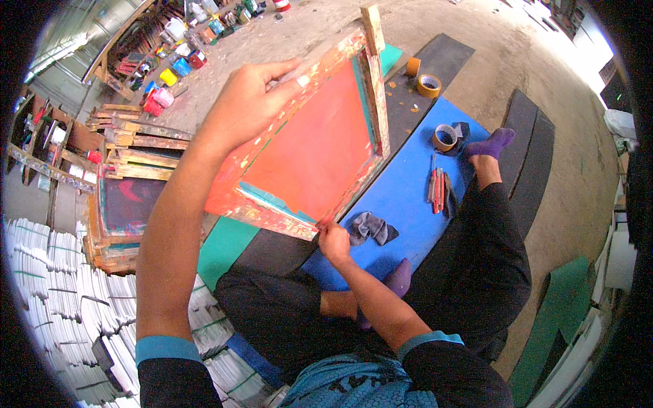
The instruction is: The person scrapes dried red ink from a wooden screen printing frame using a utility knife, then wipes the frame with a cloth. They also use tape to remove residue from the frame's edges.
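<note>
A screen printing frame (pixel 316 146), with paint-spattered wooden bars and a reddish-orange mesh edged in teal, is tilted up in front of me. My left hand (pixel 253 98) grips its upper left bar, thumb lying along the wood. At the lower corner my right hand (pixel 334 243) is closed, its fingers pinching the frame's edge. Whether something small is also between those fingers cannot be made out. Below, a crumpled grey cloth (pixel 371 228) lies on a blue mat (pixel 401 211), close to my right hand.
On the blue mat are a tape roll (pixel 445 138) and several red pen-like tools (pixel 437 189). Another tape roll (pixel 428 86) sits on a dark mat beyond. Wooden frames (pixel 136 149) pile up at left, above bundled white stacks (pixel 102 299). Paint containers (pixel 180 66) stand far left.
</note>
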`<action>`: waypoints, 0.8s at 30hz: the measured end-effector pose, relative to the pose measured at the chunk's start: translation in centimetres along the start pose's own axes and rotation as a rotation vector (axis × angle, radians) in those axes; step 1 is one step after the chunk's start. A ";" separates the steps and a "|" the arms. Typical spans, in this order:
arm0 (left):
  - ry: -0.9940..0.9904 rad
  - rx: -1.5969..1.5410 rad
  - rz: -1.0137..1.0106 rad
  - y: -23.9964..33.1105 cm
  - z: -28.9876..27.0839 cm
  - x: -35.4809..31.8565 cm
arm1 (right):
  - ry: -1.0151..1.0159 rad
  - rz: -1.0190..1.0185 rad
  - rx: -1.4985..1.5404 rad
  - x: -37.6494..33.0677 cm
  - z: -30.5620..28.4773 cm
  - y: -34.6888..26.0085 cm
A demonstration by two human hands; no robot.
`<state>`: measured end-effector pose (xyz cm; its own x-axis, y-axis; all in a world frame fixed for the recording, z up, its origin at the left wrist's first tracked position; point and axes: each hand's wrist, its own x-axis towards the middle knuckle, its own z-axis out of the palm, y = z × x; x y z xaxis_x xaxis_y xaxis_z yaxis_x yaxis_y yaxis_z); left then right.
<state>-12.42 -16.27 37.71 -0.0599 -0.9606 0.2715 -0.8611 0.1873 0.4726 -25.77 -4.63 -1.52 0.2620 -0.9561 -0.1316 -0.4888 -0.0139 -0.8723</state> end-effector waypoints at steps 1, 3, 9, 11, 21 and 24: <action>0.001 -0.011 -0.008 0.1 0.1 0.0 | 0.018 -0.006 0.042 0.0 0.3 0.5; 0.009 -0.026 -0.008 0.1 0.1 -0.1 | 0.052 -0.021 0.126 0.0 0.4 1.6; -0.006 -0.002 -0.008 0.1 -0.2 -0.1 | 0.152 0.064 0.311 1.0 0.4 5.7; -0.036 -0.016 -0.048 0.8 -0.1 0.2 | 0.164 0.074 0.358 1.5 0.4 7.3; 0.008 0.080 -0.032 1.8 0.4 -0.3 | 0.135 0.081 0.033 2.9 -5.1 3.4; 0.001 0.185 -0.066 2.1 0.9 0.0 | 0.305 0.062 -0.079 7.3 -10.1 4.5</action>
<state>-14.66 -16.07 37.98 -0.0002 -0.9693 0.2459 -0.9412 0.0833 0.3276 -34.42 -14.61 -1.62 -0.0263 -0.9993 -0.0260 -0.5620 0.0363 -0.8264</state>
